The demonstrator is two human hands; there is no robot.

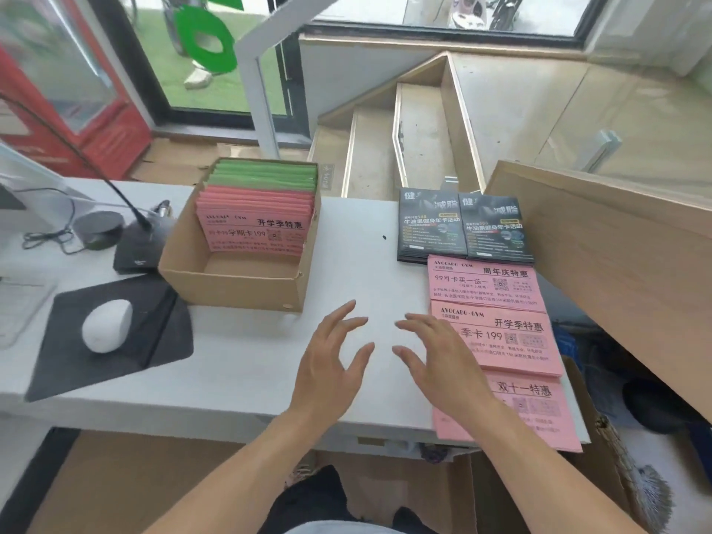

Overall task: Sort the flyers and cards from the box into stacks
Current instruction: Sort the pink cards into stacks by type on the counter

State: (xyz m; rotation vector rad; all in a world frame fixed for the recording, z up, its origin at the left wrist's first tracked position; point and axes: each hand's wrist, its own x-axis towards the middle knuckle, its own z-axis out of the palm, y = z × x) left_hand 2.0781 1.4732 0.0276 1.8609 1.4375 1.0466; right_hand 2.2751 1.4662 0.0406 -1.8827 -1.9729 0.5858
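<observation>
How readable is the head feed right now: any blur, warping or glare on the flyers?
Head view: wide-angle warp bows the desk edge; box flyer print is soft, right pink stacks read clearer; both hands slightly motion-blurred; even daylight, no glare on paper.

Just one view here, a wide-angle head cam looking forward and down over the white desk. Both hands sit low in the middle, close up; the cardboard box is a bit further out, stairs and a window way up top. Edges bend a lot.
</observation>
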